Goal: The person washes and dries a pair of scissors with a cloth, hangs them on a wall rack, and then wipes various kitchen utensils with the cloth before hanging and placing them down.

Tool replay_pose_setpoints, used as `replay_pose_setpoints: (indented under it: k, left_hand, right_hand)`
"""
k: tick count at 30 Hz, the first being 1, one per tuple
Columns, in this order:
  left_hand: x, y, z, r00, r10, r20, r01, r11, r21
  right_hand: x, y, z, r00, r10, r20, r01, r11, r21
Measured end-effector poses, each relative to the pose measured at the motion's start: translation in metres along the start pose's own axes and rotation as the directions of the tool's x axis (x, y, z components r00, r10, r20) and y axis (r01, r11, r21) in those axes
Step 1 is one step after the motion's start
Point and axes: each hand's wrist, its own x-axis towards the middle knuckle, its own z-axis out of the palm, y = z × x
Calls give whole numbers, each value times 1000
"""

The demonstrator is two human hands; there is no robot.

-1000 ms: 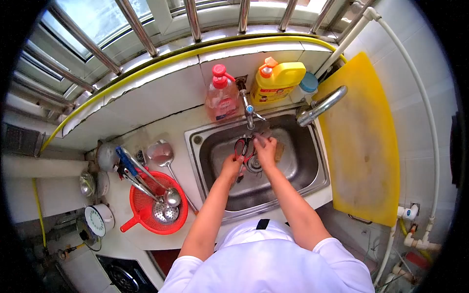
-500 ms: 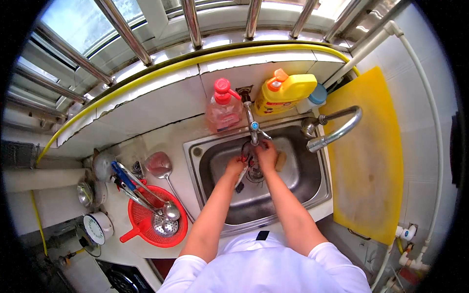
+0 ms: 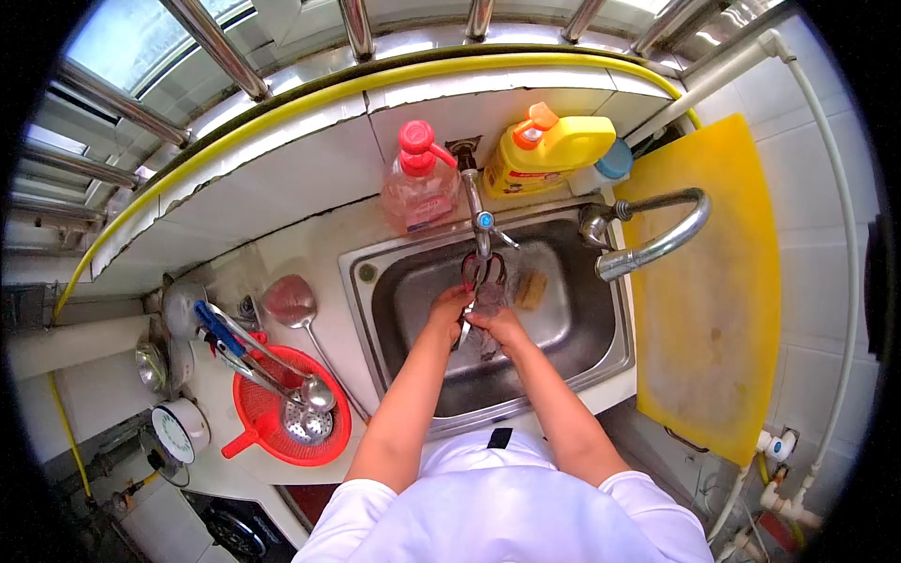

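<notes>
Over the stainless steel sink [image 3: 404,389], my left hand [image 3: 450,308] is closed around a pair of scissors [image 3: 468,272]. Their dark and red handle loops point toward the tap [image 3: 480,202], and a pale blade shows below my fingers. My right hand [image 3: 502,325] is closed on a wet grey cloth [image 3: 489,301], which lies against the scissors and hangs down under my fingers. A yellowish sponge [image 3: 531,291] rests in the basin, to the right of the cloth. Whether water is running is hard to make out.
A red colander [image 3: 247,408] holding metal ladles stands left of the sink, beside a spatula [image 3: 291,302]. Behind the sink are a pink-topped pump bottle [image 3: 419,192] and a yellow detergent bottle [image 3: 544,159]. A curved faucet [image 3: 662,246] and a yellow board [image 3: 709,310] are on the right.
My right hand has come down from beneath the tap toward me, and the grey cloth now shows clearly in it. The scissors' handles are more exposed. The view has shifted slightly.
</notes>
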Motion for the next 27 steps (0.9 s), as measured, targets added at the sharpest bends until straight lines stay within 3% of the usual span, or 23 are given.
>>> replay_pose_setpoints:
  k: [5,7,8,10,12,14,17,21,23,25,27]
  left_hand:
    - [-14,14,10,991,2,134,-5,1000,21]
    - [-44,41,25,993,-79,85,52,956,288]
    - [-41,41,21,993,-79,85,51,956,288]
    - [-31,39,13,995,-74,66,33,873,487]
    - [-22,36,10,994,-84,77,32,853,522]
    - [-13,32,8,991,-96,93,29,832,554]
    - [-7,25,-8,965,-199,172,118,912,392]
    - [-51,48,2,967,-198,157,88,847,525]
    - [-56,53,-5,960,-221,174,93,834,544]
    - [-56,54,-17,913,-357,197,146,737,659]
    - [-58,51,-22,913,-341,226,126,760,638]
  right_hand:
    - [2,11,5,998,37,-57,-27,985,168]
    - [1,4,0,994,76,-83,-59,981,187]
    - [0,0,-2,996,79,-47,-67,976,209]
    - [2,-2,-2,997,77,-8,-73,971,228]
    - [5,2,-3,999,-31,24,27,984,178]
    - [9,8,-6,998,-35,44,29,993,117]
    - [15,16,-12,997,-13,81,16,999,-36]
    - [17,16,-14,998,-25,60,39,969,-245]
    - [30,40,-15,999,-49,15,51,970,-236]
    - [28,37,-11,997,-73,-20,66,970,-233]
    - [13,11,-8,997,63,35,-63,998,-11]
